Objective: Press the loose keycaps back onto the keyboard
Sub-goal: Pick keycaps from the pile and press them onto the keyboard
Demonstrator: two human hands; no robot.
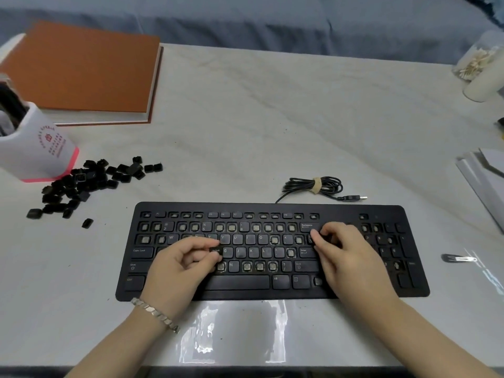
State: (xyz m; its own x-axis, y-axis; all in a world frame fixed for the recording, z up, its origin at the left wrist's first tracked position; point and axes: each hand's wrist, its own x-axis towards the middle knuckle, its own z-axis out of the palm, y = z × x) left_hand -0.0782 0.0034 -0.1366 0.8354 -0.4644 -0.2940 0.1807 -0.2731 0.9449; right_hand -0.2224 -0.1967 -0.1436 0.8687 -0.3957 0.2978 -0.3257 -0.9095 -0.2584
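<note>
the left hand (pixel 188 260) pinches a keycap (pixel 215 251) in its grip over the keyboard (pixel 245 290), middle row; the right hand (pixel 343 249) curls by backspace, grip unclear. loose keycaps (pixel 90 184) lie left on the tabletop (pixel 272 132). pressed crooked, the cap may jam.

the left hand (pixel 180 264) covers the left-middle keys of the keyboard (pixel 272 208), so which sockets beneath it are filled cannot be told. the keycap (pixel 216 251) pinched between its thumb and fingers bears a small legend too blurred to read. the right hand (pixel 343 255) hides the keys past enter; whether its curled fingers hold anything cannot be told. legends in the pile of loose keycaps (pixel 90 184) are too small to read. the pen holder (pixel 32 148) is cut by the left edge, the blurred jar (pixel 482 66) and the papers (pixel 482 181) by the right.
</note>
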